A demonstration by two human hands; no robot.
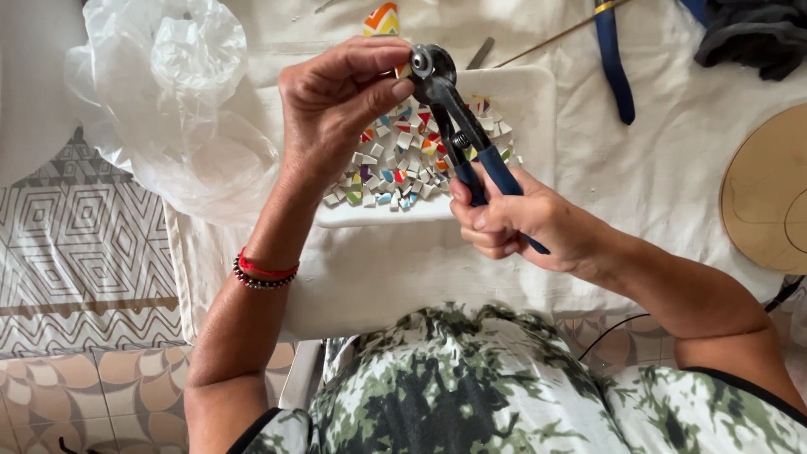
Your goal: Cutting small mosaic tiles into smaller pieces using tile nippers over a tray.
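Note:
My right hand (513, 220) grips the blue handles of wheeled tile nippers (454, 109), whose metal wheel head points up and left. My left hand (340, 97) pinches a small orange tile piece (404, 71) right at the nipper wheels. Below both hands a white tray (530, 92) holds a heap of several small coloured and white tile chips (403, 160). A red cord and a dark bead bracelet circle my left wrist.
A crumpled clear plastic bag (168, 92) lies left of the tray on the white cloth. A striped orange tile (382, 18) sits beyond the tray. Blue-handled pliers (614, 63), a dark cloth (752, 34) and a round wooden board (769, 189) are to the right.

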